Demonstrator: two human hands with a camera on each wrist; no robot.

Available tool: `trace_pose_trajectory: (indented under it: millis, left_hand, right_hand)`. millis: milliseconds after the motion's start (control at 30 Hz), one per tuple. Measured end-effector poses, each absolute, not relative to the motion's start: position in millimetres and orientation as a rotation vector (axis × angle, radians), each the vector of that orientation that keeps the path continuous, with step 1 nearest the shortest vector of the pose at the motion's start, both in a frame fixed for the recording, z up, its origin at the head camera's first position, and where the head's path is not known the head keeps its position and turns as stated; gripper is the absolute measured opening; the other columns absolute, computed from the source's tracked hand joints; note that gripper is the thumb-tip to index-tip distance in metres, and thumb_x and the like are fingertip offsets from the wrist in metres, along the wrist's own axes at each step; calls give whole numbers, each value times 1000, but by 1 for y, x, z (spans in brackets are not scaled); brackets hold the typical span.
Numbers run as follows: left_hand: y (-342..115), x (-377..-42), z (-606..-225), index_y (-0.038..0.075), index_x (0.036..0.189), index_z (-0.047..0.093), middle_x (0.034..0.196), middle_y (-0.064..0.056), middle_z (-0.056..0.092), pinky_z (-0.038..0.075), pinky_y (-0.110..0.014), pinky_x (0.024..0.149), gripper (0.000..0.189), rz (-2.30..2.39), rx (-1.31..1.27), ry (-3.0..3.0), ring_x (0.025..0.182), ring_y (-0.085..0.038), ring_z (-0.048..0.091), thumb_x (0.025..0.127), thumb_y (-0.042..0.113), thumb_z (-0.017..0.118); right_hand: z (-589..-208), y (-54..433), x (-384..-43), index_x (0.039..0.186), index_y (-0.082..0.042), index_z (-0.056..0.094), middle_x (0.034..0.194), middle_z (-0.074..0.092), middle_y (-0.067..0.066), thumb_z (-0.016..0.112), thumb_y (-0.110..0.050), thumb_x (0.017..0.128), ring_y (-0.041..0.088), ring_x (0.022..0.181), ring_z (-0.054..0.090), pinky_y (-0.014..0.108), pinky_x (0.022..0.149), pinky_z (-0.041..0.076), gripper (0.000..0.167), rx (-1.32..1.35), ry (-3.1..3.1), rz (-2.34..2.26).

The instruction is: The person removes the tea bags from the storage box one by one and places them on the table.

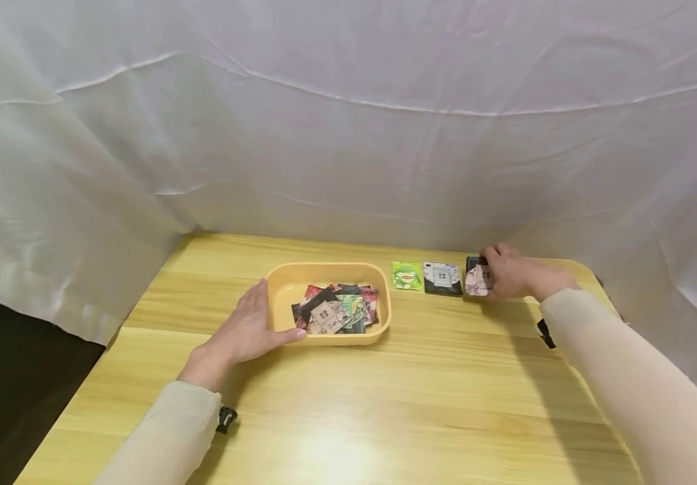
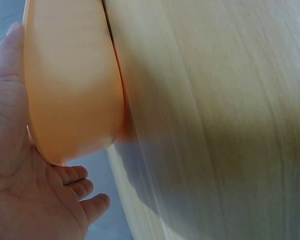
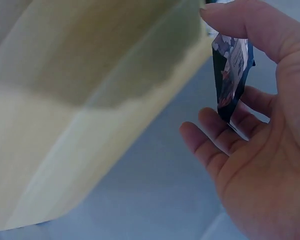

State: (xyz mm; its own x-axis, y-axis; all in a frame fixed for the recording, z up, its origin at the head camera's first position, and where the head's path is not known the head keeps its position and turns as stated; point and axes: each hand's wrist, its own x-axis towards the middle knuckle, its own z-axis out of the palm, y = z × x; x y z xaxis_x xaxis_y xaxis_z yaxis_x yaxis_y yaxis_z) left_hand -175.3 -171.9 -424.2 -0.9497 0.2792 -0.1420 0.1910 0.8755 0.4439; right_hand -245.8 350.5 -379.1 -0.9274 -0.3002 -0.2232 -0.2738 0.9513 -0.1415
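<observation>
My left hand (image 1: 250,328) rests against the left end of a yellow plastic tray (image 1: 330,340), fingers extended along its side and thumb on the front rim. Inside the tray lies a loose pile of tea bag sachets (image 1: 327,316), mostly black, pink, red and green. At the right back of the table, my right hand (image 1: 509,275) pinches a black and pink floral tea bag sachet (image 1: 477,280) between thumb and fingers. The right wrist view shows that sachet (image 3: 232,72) tilted, nearly edge-on. Left of it lie a black and white sachet (image 1: 443,279) and a green sachet (image 1: 407,276).
The wooden table (image 1: 397,397) stretches toward me in front of the tray. A pale cloth (image 1: 348,162) hangs behind its back edge and along the sides. The table's rounded right back corner (image 1: 576,268) is just beyond my right hand.
</observation>
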Motion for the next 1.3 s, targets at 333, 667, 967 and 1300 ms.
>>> trace_pose_trajectory:
  millis: [333,667,967,1300]
  left_hand:
    - [-176,-173,-425,-9,164,-7,174,-31,1,15,-59,131,139,626,358,2859,161,-49,7,86,80,67]
    - [-176,-173,-425,-9,164,-8,174,-31,1,15,-60,131,141,617,357,2858,161,-50,7,85,84,64]
    - [-174,-174,-427,-7,165,-10,174,-30,-1,14,-59,132,141,617,352,2848,162,-48,6,85,82,65]
    - [-173,-173,-427,-7,165,-8,175,-29,-1,14,-58,132,141,618,351,2854,162,-47,6,85,83,64]
  right_hand:
    - [-394,353,-251,148,11,37,141,44,39,90,-24,71,56,128,46,72,107,45,99,-405,2846,-119]
    - [-402,354,-260,152,10,38,145,45,38,91,-21,71,58,132,45,72,109,44,101,-434,2838,-93]
    - [-406,358,-265,158,7,34,158,33,40,86,-18,76,64,145,30,76,113,37,101,-376,2788,-73]
    - [-411,363,-268,160,8,31,162,27,40,84,-18,78,65,147,26,78,116,32,102,-364,2781,-75]
